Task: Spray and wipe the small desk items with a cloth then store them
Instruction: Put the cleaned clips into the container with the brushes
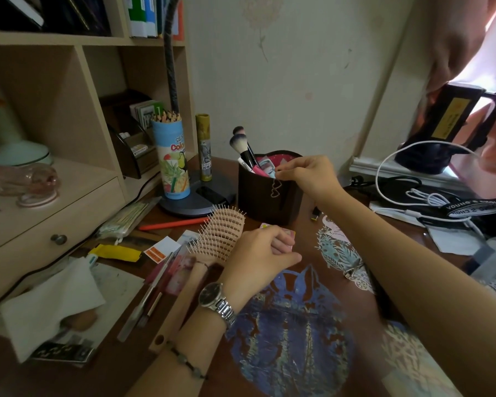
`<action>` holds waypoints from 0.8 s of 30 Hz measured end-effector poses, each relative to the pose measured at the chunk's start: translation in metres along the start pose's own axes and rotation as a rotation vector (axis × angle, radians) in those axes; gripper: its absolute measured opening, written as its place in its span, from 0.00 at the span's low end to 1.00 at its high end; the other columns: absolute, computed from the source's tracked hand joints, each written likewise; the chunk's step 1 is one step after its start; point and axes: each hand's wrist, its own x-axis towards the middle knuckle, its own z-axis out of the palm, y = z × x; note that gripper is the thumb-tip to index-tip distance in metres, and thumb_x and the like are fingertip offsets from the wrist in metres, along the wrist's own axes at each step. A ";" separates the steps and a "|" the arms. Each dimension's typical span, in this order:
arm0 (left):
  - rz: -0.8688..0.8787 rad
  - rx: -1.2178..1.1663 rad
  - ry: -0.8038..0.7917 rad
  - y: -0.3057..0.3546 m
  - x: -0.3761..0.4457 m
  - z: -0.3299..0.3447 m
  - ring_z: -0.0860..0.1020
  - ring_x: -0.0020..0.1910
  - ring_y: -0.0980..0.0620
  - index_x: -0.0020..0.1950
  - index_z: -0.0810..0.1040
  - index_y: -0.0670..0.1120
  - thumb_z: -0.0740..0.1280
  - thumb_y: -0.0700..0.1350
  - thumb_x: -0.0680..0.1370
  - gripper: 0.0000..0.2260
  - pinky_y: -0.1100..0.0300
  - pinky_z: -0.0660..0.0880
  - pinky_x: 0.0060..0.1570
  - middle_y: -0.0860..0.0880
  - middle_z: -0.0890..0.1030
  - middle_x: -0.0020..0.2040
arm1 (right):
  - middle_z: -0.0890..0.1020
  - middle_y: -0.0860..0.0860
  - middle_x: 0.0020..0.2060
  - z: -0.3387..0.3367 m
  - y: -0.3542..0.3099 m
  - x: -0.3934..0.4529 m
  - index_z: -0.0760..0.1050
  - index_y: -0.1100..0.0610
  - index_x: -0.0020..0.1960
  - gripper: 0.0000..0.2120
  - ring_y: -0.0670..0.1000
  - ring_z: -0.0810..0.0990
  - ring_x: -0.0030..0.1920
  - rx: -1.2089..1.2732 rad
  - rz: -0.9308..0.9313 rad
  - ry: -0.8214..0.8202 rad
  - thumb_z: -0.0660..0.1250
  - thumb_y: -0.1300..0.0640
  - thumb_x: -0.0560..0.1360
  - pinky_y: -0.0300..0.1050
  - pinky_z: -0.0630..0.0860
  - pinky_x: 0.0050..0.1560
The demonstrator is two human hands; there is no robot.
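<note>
Storing stage here: right hand [307,174] pinches a small item over the dark holder [269,193] at the far worktop [307,224], left hand [258,253] clenched on a pink card. Hairbrush [226,236], pens, cloth [52,299] wait on the left.

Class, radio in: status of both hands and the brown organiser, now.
Right hand pinching small item at brown organiser rim. Left hand closed on pink item. Hairbrush beside left hand; desk cluttered.

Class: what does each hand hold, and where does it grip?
Right hand: pinches the heart clip by its top. Left hand: closed around a small pink item, mostly hidden.
</note>
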 end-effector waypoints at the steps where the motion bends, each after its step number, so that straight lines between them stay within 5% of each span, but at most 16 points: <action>1: 0.002 -0.002 0.001 0.000 0.000 0.000 0.79 0.43 0.61 0.51 0.80 0.51 0.73 0.52 0.70 0.11 0.63 0.78 0.47 0.56 0.82 0.43 | 0.84 0.47 0.42 0.001 0.001 0.000 0.83 0.56 0.43 0.03 0.43 0.80 0.50 -0.006 0.003 -0.006 0.72 0.62 0.71 0.30 0.69 0.43; 11: 0.010 0.015 0.001 0.000 0.001 0.000 0.79 0.42 0.62 0.51 0.80 0.52 0.73 0.52 0.70 0.11 0.65 0.78 0.46 0.56 0.82 0.43 | 0.83 0.47 0.42 0.001 0.005 0.004 0.80 0.52 0.39 0.05 0.46 0.80 0.51 -0.063 0.001 -0.065 0.72 0.61 0.71 0.40 0.71 0.53; 16: 0.016 0.032 0.004 -0.002 0.001 0.001 0.79 0.42 0.62 0.50 0.80 0.53 0.74 0.54 0.70 0.12 0.64 0.79 0.45 0.57 0.82 0.43 | 0.82 0.49 0.46 -0.001 0.009 0.003 0.81 0.56 0.48 0.04 0.49 0.80 0.51 -0.124 -0.059 -0.084 0.71 0.58 0.73 0.36 0.74 0.49; 24: 0.020 0.027 0.003 -0.001 0.001 0.003 0.79 0.42 0.63 0.49 0.80 0.54 0.74 0.53 0.69 0.10 0.62 0.79 0.46 0.58 0.82 0.42 | 0.81 0.51 0.52 -0.026 -0.001 -0.009 0.77 0.58 0.59 0.16 0.50 0.80 0.53 -0.139 -0.133 -0.060 0.71 0.56 0.73 0.46 0.77 0.56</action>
